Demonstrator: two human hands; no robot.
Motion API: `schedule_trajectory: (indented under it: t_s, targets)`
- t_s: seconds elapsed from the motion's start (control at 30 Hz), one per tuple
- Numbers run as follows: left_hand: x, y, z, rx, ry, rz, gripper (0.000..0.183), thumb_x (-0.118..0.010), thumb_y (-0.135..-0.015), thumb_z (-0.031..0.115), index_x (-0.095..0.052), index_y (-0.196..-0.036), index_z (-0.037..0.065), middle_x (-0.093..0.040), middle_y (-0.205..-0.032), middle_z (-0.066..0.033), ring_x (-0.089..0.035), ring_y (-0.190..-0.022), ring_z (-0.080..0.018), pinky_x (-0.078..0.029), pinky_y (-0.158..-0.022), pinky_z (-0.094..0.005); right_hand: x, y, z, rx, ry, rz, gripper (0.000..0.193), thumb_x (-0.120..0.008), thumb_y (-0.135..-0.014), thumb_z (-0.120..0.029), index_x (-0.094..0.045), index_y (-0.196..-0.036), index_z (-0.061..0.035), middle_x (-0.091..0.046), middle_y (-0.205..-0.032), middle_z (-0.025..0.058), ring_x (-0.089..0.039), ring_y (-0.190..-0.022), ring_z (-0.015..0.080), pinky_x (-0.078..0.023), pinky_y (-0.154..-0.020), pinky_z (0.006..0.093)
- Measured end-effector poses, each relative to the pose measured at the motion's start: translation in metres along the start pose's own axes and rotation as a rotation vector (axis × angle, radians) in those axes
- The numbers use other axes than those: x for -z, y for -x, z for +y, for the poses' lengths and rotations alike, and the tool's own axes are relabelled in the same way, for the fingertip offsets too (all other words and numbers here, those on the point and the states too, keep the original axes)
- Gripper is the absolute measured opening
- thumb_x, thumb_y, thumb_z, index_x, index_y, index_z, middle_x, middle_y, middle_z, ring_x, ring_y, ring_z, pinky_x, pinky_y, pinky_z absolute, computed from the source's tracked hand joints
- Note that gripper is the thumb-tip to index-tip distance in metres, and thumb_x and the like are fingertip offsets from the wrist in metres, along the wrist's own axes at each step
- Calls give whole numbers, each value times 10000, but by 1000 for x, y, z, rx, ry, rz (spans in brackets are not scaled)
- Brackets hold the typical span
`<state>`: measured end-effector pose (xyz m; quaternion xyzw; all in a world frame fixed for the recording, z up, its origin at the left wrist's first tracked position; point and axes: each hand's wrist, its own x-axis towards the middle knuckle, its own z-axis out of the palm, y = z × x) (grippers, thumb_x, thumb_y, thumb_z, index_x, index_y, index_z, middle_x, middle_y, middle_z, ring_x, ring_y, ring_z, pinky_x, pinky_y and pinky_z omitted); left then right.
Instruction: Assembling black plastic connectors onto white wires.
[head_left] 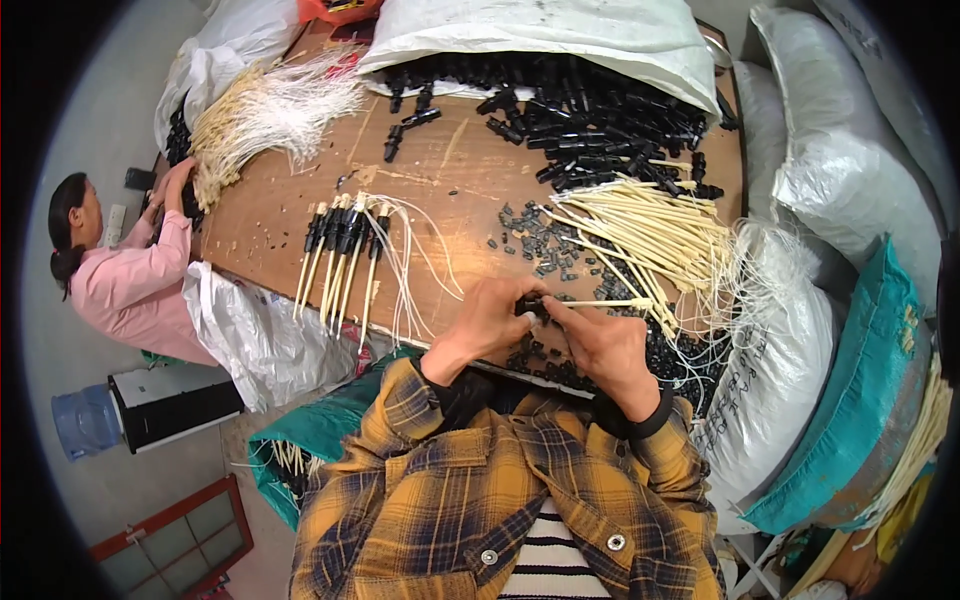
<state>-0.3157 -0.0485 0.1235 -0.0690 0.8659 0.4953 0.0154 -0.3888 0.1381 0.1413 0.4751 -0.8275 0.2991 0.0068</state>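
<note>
Left hand (487, 322) pinches one black cap (528, 307); right hand (600, 338) grips one cream stick (606, 303).

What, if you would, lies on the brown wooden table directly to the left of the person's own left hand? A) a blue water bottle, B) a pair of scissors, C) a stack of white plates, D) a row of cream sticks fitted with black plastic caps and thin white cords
D: the row of cream sticks fitted with black plastic caps lies on the brown wooden table, left of the left hand.
</note>
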Motion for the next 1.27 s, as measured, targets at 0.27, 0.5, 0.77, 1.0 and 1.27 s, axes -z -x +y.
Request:
schedule_trajectory:
  t_s: [0.27,0.5,0.77,1.0,1.27]
  targets:
    - [-1,17,8,-383,-430,316,211,-663,-691,53,-641,-898,86,-620,-754,-77,-621,-694,-273,-467,-592,-386,-24,-17,-17,-567,-672,-57,211,-756,-743,-120,-586,-838,-38,-435,-539,9,-367,-458,97,-317,-448,273]
    - [97,45,-46,-300,-609,663,121,-624,-758,53,-647,-875,74,-632,-741,-92,-611,-670,-240,-437,-603,-325,5,-52,-19,-64,-183,354,38,-647,-826,-37,-665,-850,-13,-671,-916,110,-644,-739,236,-501,-638,295]
    - [197,56,-142,275,-402,940,332,-560,-793,65,-611,-1120,86,-648,-982,-174,-630,-932,-344,-488,-825,-401,-55,-52,-72,312,-373,-431,169,-723,-759,-151,-666,-892,-63,-661,-1007,46,-661,-811,265,-521,-672,352]
    - [213,61,-193,268,-281,762,396,-577,-785,57,-611,-1180,60,-629,-1095,-165,-589,-1032,-328,-431,-949,-390,-58,-65,-67,139,-308,-535,192,-683,-759,-110,-668,-942,-55,-663,-982,77,-648,-813,303,-520,-687,363]
    - [165,78,-127,331,-624,818,493,-730,-679,140,-606,-1157,134,-704,-846,-18,-605,-800,-230,-380,-732,-382,-67,-71,-66,111,-324,-513,199,-709,-781,-150,-683,-938,-32,-681,-919,139,-656,-764,314,-508,-674,364]
